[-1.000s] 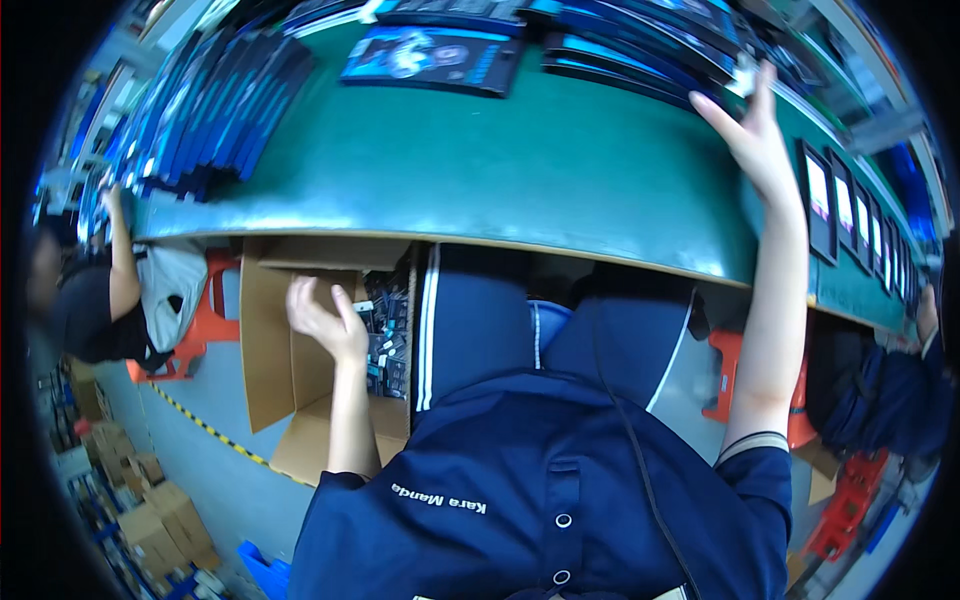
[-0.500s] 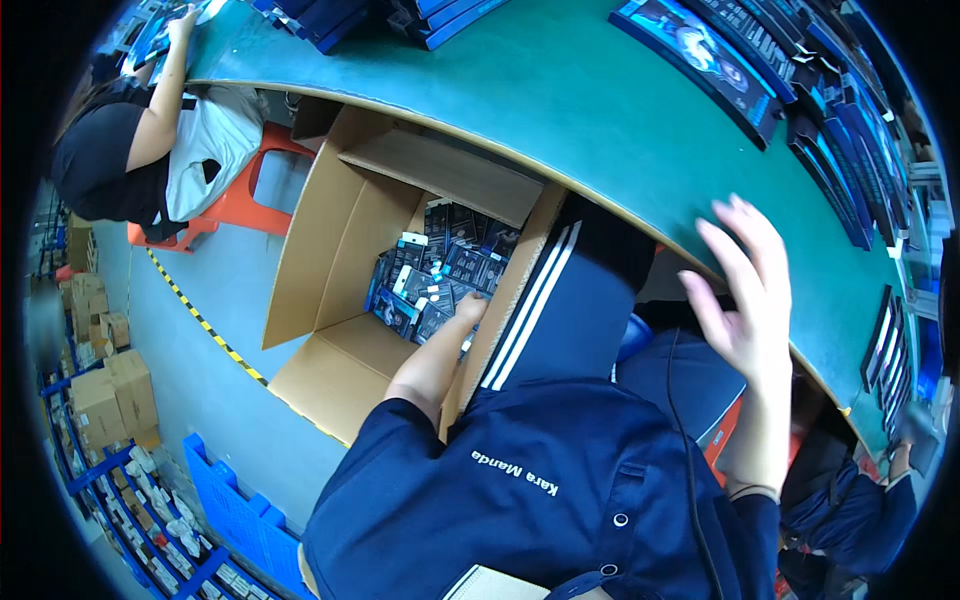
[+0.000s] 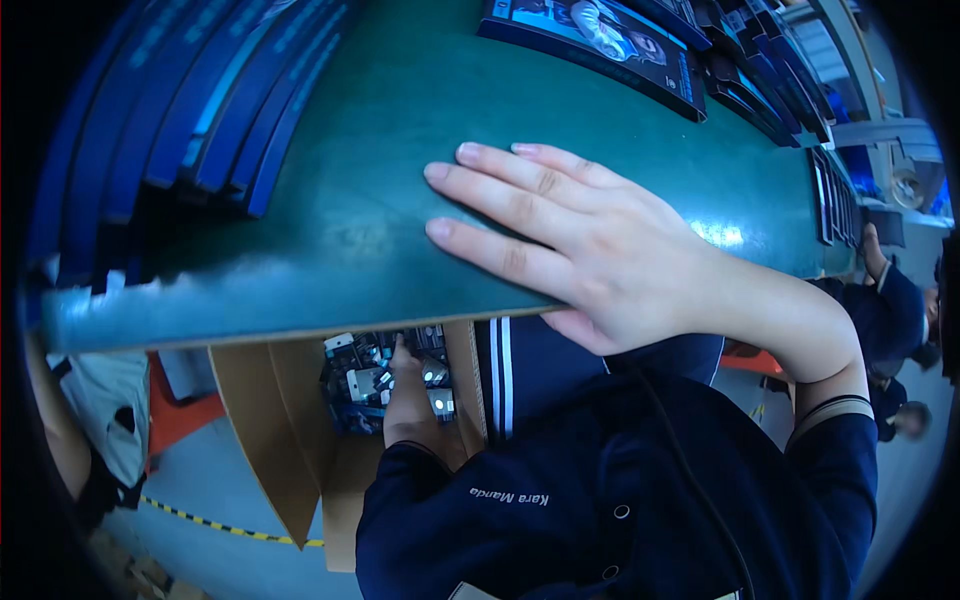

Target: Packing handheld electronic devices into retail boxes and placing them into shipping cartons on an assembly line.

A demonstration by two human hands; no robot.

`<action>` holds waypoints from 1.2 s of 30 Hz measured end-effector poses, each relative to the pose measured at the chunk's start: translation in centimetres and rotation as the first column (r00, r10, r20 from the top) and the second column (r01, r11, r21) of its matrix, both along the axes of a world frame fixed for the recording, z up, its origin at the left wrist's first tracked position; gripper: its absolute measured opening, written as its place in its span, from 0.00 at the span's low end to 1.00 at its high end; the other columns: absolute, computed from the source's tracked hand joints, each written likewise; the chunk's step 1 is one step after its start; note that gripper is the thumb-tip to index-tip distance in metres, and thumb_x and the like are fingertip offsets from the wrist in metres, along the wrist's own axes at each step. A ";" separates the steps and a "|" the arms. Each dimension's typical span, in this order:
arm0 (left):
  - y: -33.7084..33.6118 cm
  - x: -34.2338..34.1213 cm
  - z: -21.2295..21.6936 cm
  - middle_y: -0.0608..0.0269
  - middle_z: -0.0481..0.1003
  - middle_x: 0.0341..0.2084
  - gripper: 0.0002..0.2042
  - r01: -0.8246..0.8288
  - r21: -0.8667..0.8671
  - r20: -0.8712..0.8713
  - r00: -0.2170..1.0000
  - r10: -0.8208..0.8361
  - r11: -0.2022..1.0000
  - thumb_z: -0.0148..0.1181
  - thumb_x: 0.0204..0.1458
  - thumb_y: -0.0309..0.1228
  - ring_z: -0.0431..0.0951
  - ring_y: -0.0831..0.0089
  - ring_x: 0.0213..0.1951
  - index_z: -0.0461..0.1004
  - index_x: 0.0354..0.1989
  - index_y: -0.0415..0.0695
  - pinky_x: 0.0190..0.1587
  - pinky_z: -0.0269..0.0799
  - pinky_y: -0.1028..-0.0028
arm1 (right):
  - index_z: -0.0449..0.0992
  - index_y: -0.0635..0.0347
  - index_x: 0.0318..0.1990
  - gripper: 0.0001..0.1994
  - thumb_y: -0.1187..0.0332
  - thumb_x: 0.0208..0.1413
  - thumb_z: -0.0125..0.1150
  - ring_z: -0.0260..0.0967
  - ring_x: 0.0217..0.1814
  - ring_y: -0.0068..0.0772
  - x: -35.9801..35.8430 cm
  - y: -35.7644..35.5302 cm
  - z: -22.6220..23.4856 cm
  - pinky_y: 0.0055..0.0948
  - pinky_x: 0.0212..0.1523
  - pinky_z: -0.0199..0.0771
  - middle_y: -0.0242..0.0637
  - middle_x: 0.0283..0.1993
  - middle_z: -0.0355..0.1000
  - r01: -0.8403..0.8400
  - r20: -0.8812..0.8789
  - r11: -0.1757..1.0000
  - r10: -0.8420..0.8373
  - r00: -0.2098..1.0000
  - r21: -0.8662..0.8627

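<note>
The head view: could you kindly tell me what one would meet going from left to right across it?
Row of slim dark-blue boxes, wearer's bare left hand, palm-down bare right hand, row of thin dark-framed rectangular panels, another person's hand.

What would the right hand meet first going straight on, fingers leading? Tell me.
Likely the row of blue boxes at picture left, past a stretch of green table; how high the right hand sits is unclear, so it might pass above them.

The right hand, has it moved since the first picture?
Yes. Judged against the green table, the right hand has moved left and closer to the person.
</note>
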State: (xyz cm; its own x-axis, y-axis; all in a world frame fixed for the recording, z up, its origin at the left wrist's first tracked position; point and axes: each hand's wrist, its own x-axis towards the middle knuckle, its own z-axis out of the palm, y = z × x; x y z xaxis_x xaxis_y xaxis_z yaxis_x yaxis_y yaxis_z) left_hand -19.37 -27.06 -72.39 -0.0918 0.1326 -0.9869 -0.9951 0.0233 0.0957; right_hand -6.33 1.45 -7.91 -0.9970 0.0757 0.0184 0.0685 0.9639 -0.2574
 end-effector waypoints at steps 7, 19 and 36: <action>12.7 -0.7 3.7 0.60 0.79 0.45 0.20 0.155 -0.198 0.030 0.988 -0.152 0.968 0.67 0.50 0.29 0.79 0.62 0.45 0.73 0.52 0.43 0.45 0.77 0.65 | 0.65 0.59 0.63 0.31 0.67 0.46 0.55 0.52 0.74 0.44 -0.4 0.1 -0.8 0.42 0.73 0.51 0.46 0.70 0.58 0.007 -0.107 1.000 -0.008 0.994 -0.007; 30.6 9.4 9.0 0.59 0.79 0.45 0.21 0.783 0.172 0.057 0.597 -0.800 0.597 0.68 0.48 0.27 0.79 0.62 0.45 0.73 0.52 0.42 0.46 0.77 0.65 | 0.64 0.63 0.63 0.25 0.62 0.60 0.45 0.53 0.74 0.45 0.1 0.5 -3.7 0.42 0.74 0.48 0.49 0.70 0.57 0.008 -0.336 1.000 -0.002 0.942 0.017; 19.0 -0.6 17.2 0.58 0.78 0.46 0.23 0.881 0.268 0.061 0.388 -0.920 0.389 0.69 0.45 0.25 0.79 0.62 0.46 0.73 0.53 0.41 0.46 0.77 0.64 | 0.63 0.59 0.66 0.27 0.56 0.63 0.45 0.49 0.76 0.41 0.9 0.8 -1.9 0.40 0.75 0.43 0.46 0.72 0.56 0.036 -0.318 0.998 -0.016 0.948 0.056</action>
